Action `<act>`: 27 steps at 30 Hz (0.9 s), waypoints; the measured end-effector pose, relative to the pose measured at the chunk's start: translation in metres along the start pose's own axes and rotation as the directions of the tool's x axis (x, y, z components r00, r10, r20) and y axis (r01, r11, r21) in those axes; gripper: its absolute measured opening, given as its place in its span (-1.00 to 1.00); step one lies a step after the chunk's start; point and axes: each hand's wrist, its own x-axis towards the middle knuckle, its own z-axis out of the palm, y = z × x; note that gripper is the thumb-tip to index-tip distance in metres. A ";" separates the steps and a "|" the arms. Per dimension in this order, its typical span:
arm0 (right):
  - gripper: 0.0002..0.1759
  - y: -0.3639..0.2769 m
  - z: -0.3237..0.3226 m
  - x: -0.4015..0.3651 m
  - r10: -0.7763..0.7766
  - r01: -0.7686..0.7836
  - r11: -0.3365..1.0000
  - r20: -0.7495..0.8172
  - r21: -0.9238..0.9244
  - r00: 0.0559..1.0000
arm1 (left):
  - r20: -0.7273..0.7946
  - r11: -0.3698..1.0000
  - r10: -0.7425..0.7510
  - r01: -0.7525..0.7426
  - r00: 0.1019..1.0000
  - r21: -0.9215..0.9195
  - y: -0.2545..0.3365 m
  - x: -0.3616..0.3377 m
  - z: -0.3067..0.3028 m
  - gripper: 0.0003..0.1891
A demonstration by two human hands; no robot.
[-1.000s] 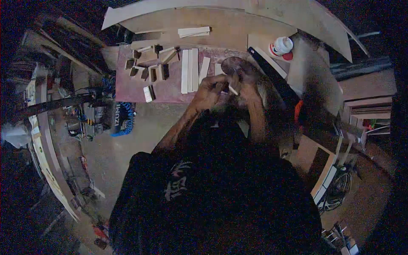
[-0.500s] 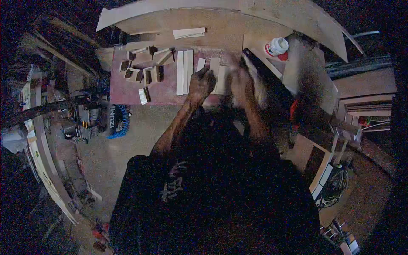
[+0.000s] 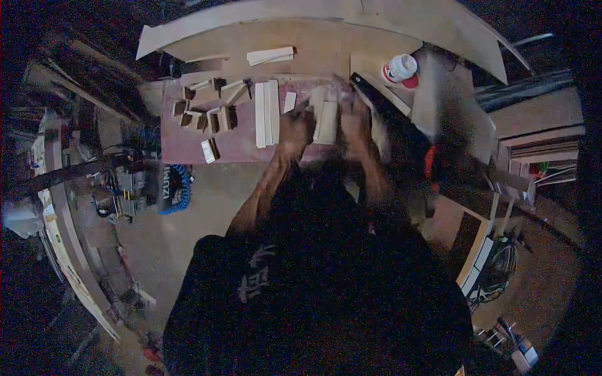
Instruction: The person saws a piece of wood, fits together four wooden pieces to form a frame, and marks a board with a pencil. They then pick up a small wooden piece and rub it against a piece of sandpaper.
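Note:
My left hand [image 3: 296,131] is over the red work surface, its fingers curled in; what they hold, if anything, is hidden. My right hand [image 3: 356,122] is opposite, its fingers dark and smeared by motion. Between the two hands lie pale flat wood pieces [image 3: 326,120], partly overlapping. Just beyond my left hand is a small pale wood block [image 3: 290,101]. Long narrow wood strips [image 3: 267,116] lie side by side to its left.
Several small wood blocks [image 3: 213,119] sit grouped on the left of the red surface [image 3: 241,147], with a lone block [image 3: 208,150] nearer its edge. Strips [image 3: 271,55] lie farther back. A white tub [image 3: 401,67] stands back right, beyond a long dark bar [image 3: 389,100].
The view has shifted slightly, so the table and its contents appear a little lower and farther left. Both hands stay beside the flat wood pieces, with small movements.

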 end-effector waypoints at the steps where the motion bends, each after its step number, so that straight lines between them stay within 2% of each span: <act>1: -0.77 -0.001 -0.001 -0.006 0.002 -0.002 1.000 0.001 0.009 1.000 | 0.008 0.998 0.058 -0.058 0.998 0.003 -0.006 0.004 -0.002 -0.68; 2: -0.77 -0.007 0.002 -0.018 -0.010 0.010 1.000 0.003 0.015 1.000 | 0.018 0.993 0.120 -0.120 0.993 0.006 -0.012 0.010 -0.002 -0.67; 3: -0.77 -0.011 0.004 -0.031 -0.028 0.028 0.999 0.001 0.020 1.000 | 0.062 0.968 0.227 -0.232 0.972 0.092 -0.022 0.018 -0.005 -0.63; 5: -0.78 -0.016 0.014 -0.050 -0.076 0.076 0.997 -0.006 0.014 0.997 | 0.147 0.858 0.432 -0.456 0.890 0.238 -0.040 0.033 -0.010 -0.56; 6: -0.78 -0.011 0.014 -0.044 -0.044 0.044 0.999 -0.006 0.027 0.999 | 0.145 0.871 0.380 -0.407 0.913 0.275 -0.032 0.021 -0.010 -0.48; 7: -0.78 -0.004 0.014 -0.028 -0.001 0.001 0.999 0.004 0.034 1.000 | 0.057 0.969 0.176 -0.183 0.983 0.168 -0.015 0.009 -0.003 -0.53; 8: -0.77 0.003 0.011 -0.020 0.043 -0.043 0.998 0.001 0.046 0.999 | -0.035 0.999 -0.037 0.038 0.999 0.024 0.003 -0.003 0.004 -0.58; 10: -0.77 0.010 0.002 -0.002 0.103 -0.103 0.992 0.007 0.071 0.995 | 0.102 0.999 0.038 -0.034 0.994 -0.041 -0.029 0.017 -0.008 -0.63; 11: -0.77 0.012 0.002 0.002 0.121 -0.122 0.989 0.016 0.081 0.993 | 0.161 0.995 0.072 -0.060 0.984 -0.077 -0.027 0.014 -0.008 -0.64; 15: -0.77 0.011 0.026 0.006 0.138 -0.141 0.985 0.041 0.101 0.990 | 0.144 0.886 -0.003 0.069 0.990 -0.458 -0.028 0.007 -0.010 -0.70; 17: -0.77 0.011 0.036 0.008 0.146 -0.149 0.985 0.045 0.090 0.988 | 0.264 0.881 -0.020 0.142 0.964 -0.451 -0.064 0.031 -0.027 -0.75; 18: -0.77 0.012 0.038 0.007 0.152 -0.156 0.984 0.049 0.089 0.987 | 0.347 0.902 -0.014 0.161 0.938 -0.400 -0.090 0.055 -0.037 -0.78; 20: -0.76 0.015 0.039 0.009 0.167 -0.171 0.982 0.055 0.082 0.985 | 0.365 0.944 -0.047 0.161 0.930 -0.287 -0.140 0.085 -0.044 -0.82; 22: -0.76 0.020 0.035 0.005 0.184 -0.188 0.979 0.062 0.080 0.981 | 0.262 0.931 -0.146 0.222 0.954 -0.289 -0.154 0.081 -0.029 -0.83; 23: -0.76 0.023 0.034 0.003 0.192 -0.197 0.977 0.066 0.082 0.979 | 0.146 0.955 0.268 -0.282 0.952 0.087 -0.173 0.092 -0.025 -0.81; 24: -0.76 0.025 0.031 0.000 0.200 -0.206 0.975 0.075 0.084 0.977 | 0.195 0.605 0.641 -0.645 0.742 0.466 -0.196 0.106 -0.023 -0.79; 25: -0.75 0.026 0.029 -0.003 0.212 -0.218 0.972 0.081 0.086 0.974 | 0.239 0.535 0.485 -0.502 0.841 0.680 -0.197 0.113 -0.020 -0.74; 26: -0.75 0.029 0.027 -0.004 0.220 -0.227 0.970 0.086 0.084 0.972 | 0.273 0.366 0.312 -0.381 0.910 0.849 -0.198 0.120 -0.018 -0.69; 27: -0.75 0.030 0.025 -0.006 0.228 -0.235 0.969 0.088 0.082 0.970 | 0.300 0.382 0.332 -0.418 0.894 0.824 -0.203 0.127 -0.019 -0.67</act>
